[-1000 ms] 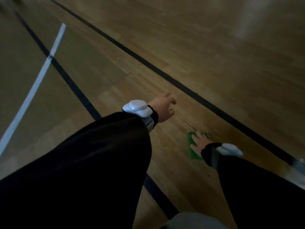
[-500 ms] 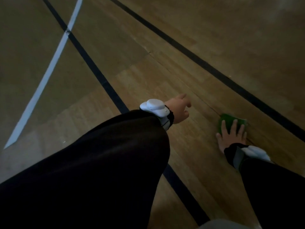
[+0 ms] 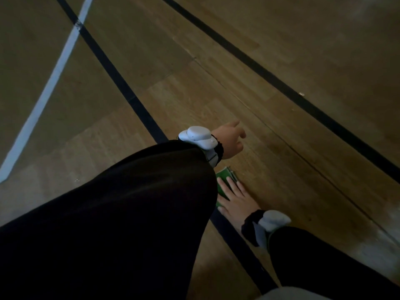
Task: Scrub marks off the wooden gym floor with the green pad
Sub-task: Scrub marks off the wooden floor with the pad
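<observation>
1. Nearest the camera, a wide black sleeve covers the left arm and fills the lower left of the view; a second black sleeve covers the right arm at the lower right.
2. A pale grey shape shows at the bottom edge between the two sleeves; what it is cannot be told.
3. The right wrist carries a white wrist device on a dark band.
4. The right hand lies palm down with its fingers spread flat, pressing on the green pad; it is not curled around the pad.
5. The green pad lies flat on the wooden gym floor, just beside a black line. Its left part is hidden behind the left sleeve.
6. Beyond the pad, the left hand hangs loosely half-curled and holds nothing. Whether it touches the floor cannot be told. Its wrist wears a white tracker.
7. A thin dark seam runs slantwise over the boards right of both hands.
8. Farther right, a second black line crosses the floor.
9. At the far left, a white line crosses the first black line near the top edge.
</observation>
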Demonstrator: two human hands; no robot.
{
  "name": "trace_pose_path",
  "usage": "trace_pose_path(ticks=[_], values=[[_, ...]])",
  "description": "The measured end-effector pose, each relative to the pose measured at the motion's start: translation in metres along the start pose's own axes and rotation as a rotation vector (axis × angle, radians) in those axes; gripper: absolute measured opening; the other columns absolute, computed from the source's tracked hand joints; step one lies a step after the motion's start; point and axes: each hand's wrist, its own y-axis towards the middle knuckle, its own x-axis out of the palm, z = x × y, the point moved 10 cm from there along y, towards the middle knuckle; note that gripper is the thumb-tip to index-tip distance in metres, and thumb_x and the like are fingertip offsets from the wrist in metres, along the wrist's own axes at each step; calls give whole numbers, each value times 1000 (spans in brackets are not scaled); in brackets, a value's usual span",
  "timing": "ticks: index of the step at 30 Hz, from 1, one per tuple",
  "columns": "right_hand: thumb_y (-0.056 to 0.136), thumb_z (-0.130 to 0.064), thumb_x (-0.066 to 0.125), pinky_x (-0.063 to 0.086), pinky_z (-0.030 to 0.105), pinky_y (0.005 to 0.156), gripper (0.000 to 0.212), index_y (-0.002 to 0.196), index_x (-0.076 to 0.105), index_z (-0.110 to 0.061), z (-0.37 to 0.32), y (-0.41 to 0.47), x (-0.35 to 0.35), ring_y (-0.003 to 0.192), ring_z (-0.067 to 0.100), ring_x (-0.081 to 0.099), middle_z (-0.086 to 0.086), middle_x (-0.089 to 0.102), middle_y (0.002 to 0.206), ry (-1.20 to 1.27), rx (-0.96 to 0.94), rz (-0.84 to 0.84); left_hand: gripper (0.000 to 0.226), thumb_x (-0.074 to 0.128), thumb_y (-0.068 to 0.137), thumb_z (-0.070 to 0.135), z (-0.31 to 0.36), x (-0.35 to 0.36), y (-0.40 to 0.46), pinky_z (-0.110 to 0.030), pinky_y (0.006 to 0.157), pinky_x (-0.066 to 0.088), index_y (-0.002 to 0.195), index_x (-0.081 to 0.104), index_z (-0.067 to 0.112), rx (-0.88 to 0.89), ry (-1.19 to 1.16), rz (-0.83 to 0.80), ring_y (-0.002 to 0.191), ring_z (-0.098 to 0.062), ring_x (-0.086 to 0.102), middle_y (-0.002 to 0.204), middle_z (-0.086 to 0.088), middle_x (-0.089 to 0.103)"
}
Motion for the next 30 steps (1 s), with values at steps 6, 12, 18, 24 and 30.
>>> trace_pose_path(ticks=[6,12,18,24,30], values=[[103,-36,20,2,47,121,53,154,5,-35,58,3,-26,152,24,-2,-3,-6,164,51,172,115,41,46,97,22,-10,7,-1,-36,103,38,137,44,17,-10,7,5,139,-28,35,162,-3,8],[103,-38,19,-3,44,122,57,154,-4,-31,148,0,-44,150,25,-14,1,-18,162,261,508,92,40,47,96,24,-36,8,-3,-38,107,37,136,45,18,-58,-23,13,140,-27,34,161,-4,10],[102,-43,21,-6,48,122,64,155,-7,-22,109,21,-51,148,36,-15,12,-20,161,169,462,85,40,46,96,23,-58,19,-7,-34,102,39,136,46,17,-107,-41,2,132,-26,44,161,-3,12],[101,-43,25,1,49,121,59,155,13,-22,-30,46,-38,150,38,4,9,9,163,-19,-36,-8,41,46,97,25,-61,37,-6,-35,101,39,137,44,18,-112,-56,-62,130,-27,46,161,-3,12],[95,-42,4,6,50,122,61,152,22,-31,-41,48,-37,150,30,14,1,18,162,-30,-188,19,40,44,97,22,-66,40,-5,-33,100,39,137,44,17,-119,-52,-61,129,-27,47,161,-4,13]])
